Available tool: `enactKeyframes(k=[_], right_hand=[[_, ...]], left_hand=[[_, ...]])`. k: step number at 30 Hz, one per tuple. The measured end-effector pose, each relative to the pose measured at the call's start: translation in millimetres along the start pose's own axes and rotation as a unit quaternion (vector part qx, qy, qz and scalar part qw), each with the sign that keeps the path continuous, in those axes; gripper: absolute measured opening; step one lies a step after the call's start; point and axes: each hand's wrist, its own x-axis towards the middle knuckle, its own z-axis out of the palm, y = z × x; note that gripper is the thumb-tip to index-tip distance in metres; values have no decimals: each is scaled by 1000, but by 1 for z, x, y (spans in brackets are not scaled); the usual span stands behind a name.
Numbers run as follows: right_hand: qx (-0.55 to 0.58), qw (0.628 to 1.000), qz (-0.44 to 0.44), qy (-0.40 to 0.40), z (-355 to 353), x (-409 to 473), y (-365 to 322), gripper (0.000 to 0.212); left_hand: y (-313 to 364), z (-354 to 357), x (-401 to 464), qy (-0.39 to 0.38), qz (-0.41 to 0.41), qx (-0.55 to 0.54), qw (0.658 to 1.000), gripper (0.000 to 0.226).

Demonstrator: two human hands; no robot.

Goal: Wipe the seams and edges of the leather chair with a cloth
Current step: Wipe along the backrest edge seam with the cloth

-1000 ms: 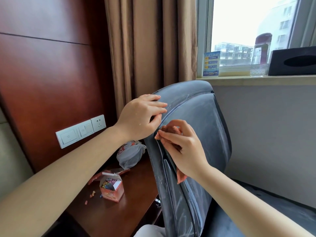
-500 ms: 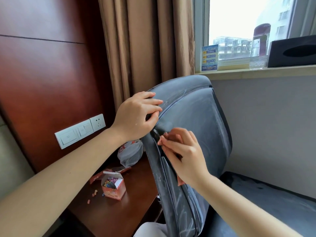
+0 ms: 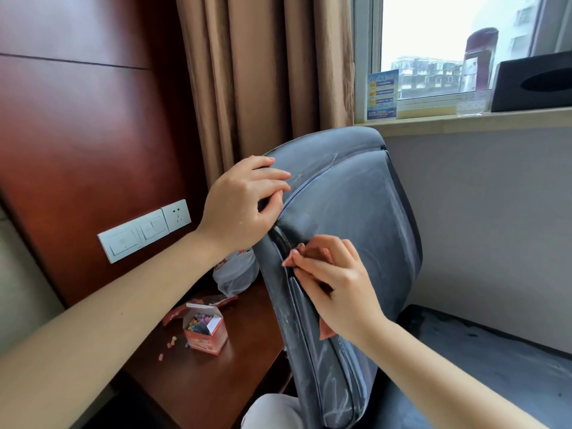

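Left of centre, our left hand pinches the edge of the chair, spreading the seam. At centre, our right hand grips the reddish cloth bunched against it. We should probably keep the seam open and draw fingertips slowly along it.

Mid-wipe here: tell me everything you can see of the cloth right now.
The cloth is reddish-pink and mostly hidden inside the right hand. One bunched fold shows above the fingertips, pressed at the side seam of the grey leather chair back; a small corner hangs out below the palm. It looks soft and crumpled. The right hand and the chair touch it; the left hand, gripping the chair edge higher up, does not.
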Motion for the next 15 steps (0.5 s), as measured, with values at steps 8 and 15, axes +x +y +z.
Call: enactKeyframes(k=[8, 15], right_hand=[[33, 999, -7, 10, 8, 33, -7, 13], [25, 998, -56, -29, -9, 22, 8, 12]], left_hand=[[2, -1, -5, 59, -1, -94, 994, 27], [4, 2, -6, 78, -1, -97, 992, 24]])
